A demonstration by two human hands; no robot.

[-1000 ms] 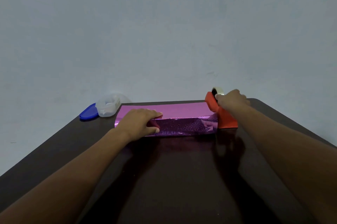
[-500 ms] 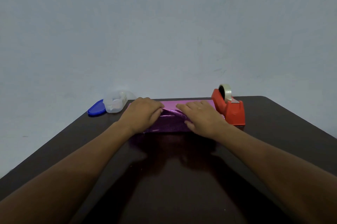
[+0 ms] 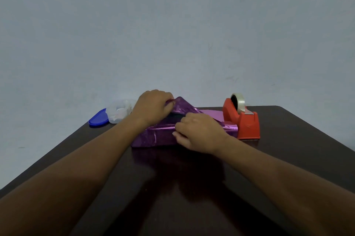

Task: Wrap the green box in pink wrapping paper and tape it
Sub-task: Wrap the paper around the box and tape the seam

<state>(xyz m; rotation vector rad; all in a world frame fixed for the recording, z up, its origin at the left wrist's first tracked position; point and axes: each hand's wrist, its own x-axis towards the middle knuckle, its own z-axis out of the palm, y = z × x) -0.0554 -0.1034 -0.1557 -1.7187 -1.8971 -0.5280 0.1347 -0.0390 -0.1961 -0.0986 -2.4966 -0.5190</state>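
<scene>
Head view shows both hands on the pink wrapping paper (image 3: 153, 136), which lies on the dark tabletop (image 3: 288, 139). The left hand (image 3: 151, 109) has its grip pinched on a flap of the paper and holds it raised into a peak. Just below and to the right of that grip, the right hand (image 3: 197, 134) has its fingers curled down onto the paper's near top edge, pressing it and seemingly pinching a fold.

A second ago the right hand was away at the red tape dispenser (image 3: 243, 122) while the left alone held the flat sheet down. Half a second ago both hands lay flat on the paper. Now the flap has come up off the top, and between the two grips a dark gap has opened. The green box is presumably in there, under the paper, but its colour cannot be made out.

I judge that the seam is being reopened or reset rather than closed. No strip of tape can be seen on either hand, so taping looks not yet done, and the flap needs to be pulled taut and laid down first.

The dispenser stands just right of the right grip, touching or nearly touching the paper's end. Beyond the left grip sit a clear plastic container (image 3: 119, 112) and a blue lid (image 3: 98, 120).

No brand, label or writing can be read on anything.
</scene>
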